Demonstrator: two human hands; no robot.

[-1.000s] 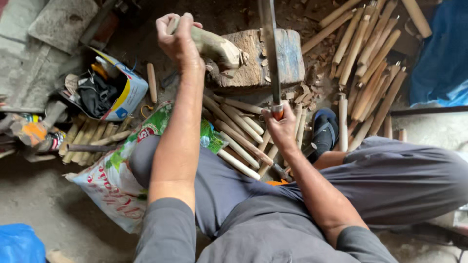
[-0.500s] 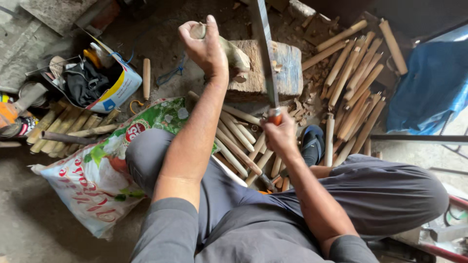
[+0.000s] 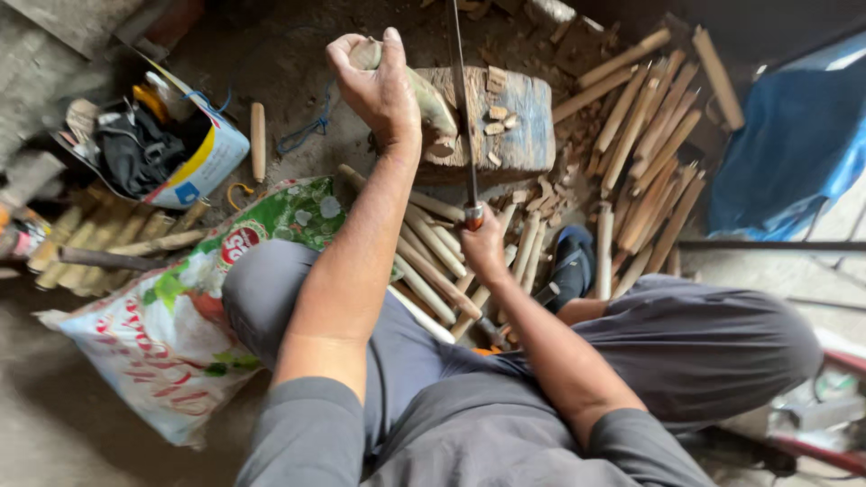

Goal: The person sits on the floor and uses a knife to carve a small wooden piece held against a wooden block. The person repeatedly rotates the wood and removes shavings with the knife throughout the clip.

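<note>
My left hand (image 3: 377,83) grips a short pale wooden stick (image 3: 424,95) by its upper end; the stick's lower end rests on a worn wooden chopping block (image 3: 519,126). My right hand (image 3: 483,245) is closed on the handle of a long straight blade (image 3: 460,99) that stands upright just right of the stick, in front of the block. Small wood chips lie on the block's top. I sit on the ground with grey-trousered legs spread on either side of a heap of cut sticks (image 3: 433,252).
Many more wooden sticks (image 3: 645,153) lie right of the block. A printed white and green sack (image 3: 180,334) lies at my left knee. A box of dark cloth and tools (image 3: 149,144) sits far left, above further sticks (image 3: 99,239). Blue tarp (image 3: 794,144) at right.
The view has shifted, so the block and sticks sit a little differently in frame. My left hand stays raised on the stick. The right hand keeps the blade upright at the block.
</note>
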